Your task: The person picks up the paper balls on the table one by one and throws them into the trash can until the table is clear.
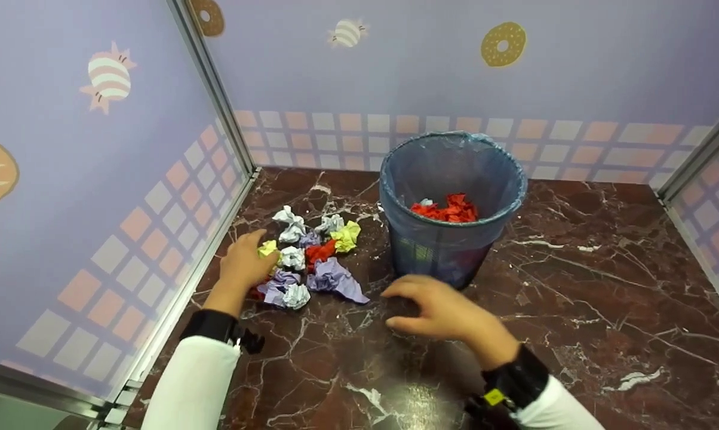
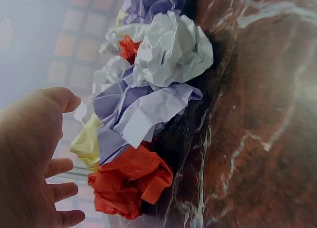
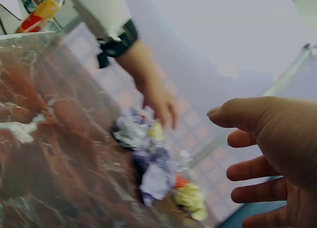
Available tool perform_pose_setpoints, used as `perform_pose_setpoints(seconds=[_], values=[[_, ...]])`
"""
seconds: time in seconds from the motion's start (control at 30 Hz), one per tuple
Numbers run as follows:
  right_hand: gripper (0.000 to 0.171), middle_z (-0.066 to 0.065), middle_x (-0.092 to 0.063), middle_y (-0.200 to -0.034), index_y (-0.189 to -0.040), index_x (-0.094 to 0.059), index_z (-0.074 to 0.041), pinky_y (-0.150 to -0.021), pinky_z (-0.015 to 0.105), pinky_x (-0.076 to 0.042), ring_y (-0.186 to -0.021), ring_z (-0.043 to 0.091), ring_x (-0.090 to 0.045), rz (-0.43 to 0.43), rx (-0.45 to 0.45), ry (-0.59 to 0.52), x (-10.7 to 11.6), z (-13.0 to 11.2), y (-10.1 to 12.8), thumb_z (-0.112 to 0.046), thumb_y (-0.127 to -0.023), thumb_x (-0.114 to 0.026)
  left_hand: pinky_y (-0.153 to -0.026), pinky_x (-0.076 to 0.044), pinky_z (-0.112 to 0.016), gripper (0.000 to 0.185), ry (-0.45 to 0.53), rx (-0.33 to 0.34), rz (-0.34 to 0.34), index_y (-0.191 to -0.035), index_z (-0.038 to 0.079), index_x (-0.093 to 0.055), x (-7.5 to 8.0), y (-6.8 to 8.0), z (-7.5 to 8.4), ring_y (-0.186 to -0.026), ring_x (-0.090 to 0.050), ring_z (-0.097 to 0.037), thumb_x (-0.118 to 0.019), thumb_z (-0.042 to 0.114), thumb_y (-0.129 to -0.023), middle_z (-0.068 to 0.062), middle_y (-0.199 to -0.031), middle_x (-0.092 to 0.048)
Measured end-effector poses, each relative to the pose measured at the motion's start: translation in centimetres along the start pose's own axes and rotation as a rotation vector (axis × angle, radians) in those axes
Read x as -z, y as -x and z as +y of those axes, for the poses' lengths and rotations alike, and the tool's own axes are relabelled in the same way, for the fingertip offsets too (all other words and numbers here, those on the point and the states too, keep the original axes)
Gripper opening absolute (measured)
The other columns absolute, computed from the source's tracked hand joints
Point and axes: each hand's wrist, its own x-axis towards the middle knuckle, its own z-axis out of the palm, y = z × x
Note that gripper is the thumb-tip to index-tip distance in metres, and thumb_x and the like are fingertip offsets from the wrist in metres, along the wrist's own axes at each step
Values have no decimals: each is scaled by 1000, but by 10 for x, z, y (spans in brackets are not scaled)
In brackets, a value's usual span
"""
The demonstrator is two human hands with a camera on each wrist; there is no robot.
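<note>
Several crumpled paper balls lie heaped on the left of the table: white [image 1: 293,258], purple [image 1: 337,280], red [image 1: 320,253] and yellow [image 1: 346,236]. My left hand [image 1: 243,263] is over the heap's left edge, beside a yellow ball [image 2: 88,142] and a red one [image 2: 131,181]. Its fingers are spread and hold nothing. My right hand [image 1: 436,307] hovers in front of the bin [image 1: 437,251], to the right of the heap. In the right wrist view this hand [image 3: 282,153] has its fingers parted, with nothing between them. Red paper [image 1: 449,209] lies inside the bin.
The bin is mesh, lined with a blue translucent bag [image 1: 455,161] folded over its rim. Patterned panels [image 1: 312,71] close off the back and sides of the dark marble table [image 1: 574,286]. A metal-edged corner post [image 1: 216,89] stands at the back left.
</note>
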Motion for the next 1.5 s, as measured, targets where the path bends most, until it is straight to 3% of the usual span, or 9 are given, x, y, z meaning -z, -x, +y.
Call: perform_pose_setpoints(seconds=[0.17, 0.33, 0.6, 0.87, 1.23, 1.5], values=[[53, -4, -55, -135, -131, -58, -30, -107, 43, -40, -125, 17, -51, -74, -23, 0, -26, -1, -14, -57, -86, -64, -94, -37, -68, 74, -15, 26, -28, -147, 19, -41, -12, -10, -4, -125, -45, -46, -63, 49, -82, -18, -145, -45], [52, -2, -55, -134, -130, -59, -29, -108, 42, -39, -125, 18, -50, -75, -13, -39, -38, 0, -17, -55, -85, -66, -89, -41, -65, 71, -43, 44, -42, -143, 18, -46, -24, -10, -14, -116, -51, -49, -64, 44, -80, -21, -137, -50], [52, -4, -55, -134, -128, -61, -25, -108, 40, -39, -126, 16, -49, -34, -11, -86, -38, 3, -14, -54, -85, -66, -89, -39, -67, 69, -44, 83, -32, -139, 15, -47, -34, -11, -19, -114, -48, -50, -67, 45, -81, -21, -133, -51], [46, -1, -57, -132, -127, -61, -30, -107, 39, -40, -124, 15, -50, 13, 2, -134, -33, 6, -10, -51, -86, -68, -80, -41, -61, 44, -14, 116, -49, -117, 13, -52, -40, -15, -16, -98, -58, -42, -63, 38, -83, -16, -108, -62], [51, -1, -57, -131, -131, -59, -24, -107, 37, -40, -123, 14, -52, 30, 15, -123, -28, 12, -7, -47, -87, -68, -87, -35, -63, 41, 18, 103, -65, -118, 16, -51, -33, -20, -14, -99, -59, -38, -59, 36, -84, -13, -107, -63], [57, -3, -51, -140, -137, -54, -27, -109, 44, -37, -129, 19, -48, 6, -50, -19, 1, 9, 6, -53, -87, -64, -85, -37, -62, 47, 15, 44, -5, -126, 16, -48, -11, -28, -5, -102, -58, -40, -58, 37, -86, -14, -119, -60]])
